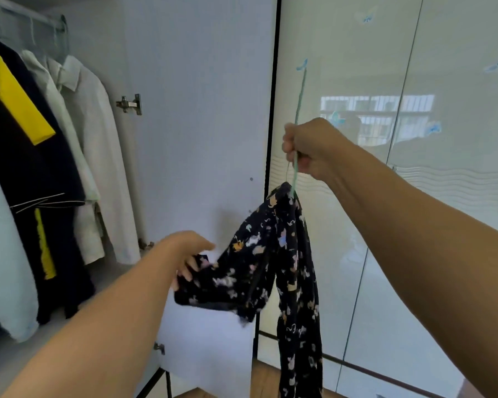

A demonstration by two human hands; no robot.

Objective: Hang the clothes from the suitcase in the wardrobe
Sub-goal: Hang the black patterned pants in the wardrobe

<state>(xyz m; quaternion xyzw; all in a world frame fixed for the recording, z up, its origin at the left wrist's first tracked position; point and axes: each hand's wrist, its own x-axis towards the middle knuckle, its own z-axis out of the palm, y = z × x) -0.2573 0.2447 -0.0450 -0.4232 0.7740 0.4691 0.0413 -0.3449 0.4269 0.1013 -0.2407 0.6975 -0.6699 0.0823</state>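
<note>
We hold the green hanger (299, 110) up in our right hand (311, 147), fingers curled round it, so the dark floral garment (270, 262) hangs free, while our left hand (189, 254) pinches its edge to spread it before the wardrobe rail (26, 17).

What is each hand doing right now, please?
Left hand: closed, gripping the lower edge of the dark printed garment.
Right hand: closed around the green hanger, which carries the garment.
</note>
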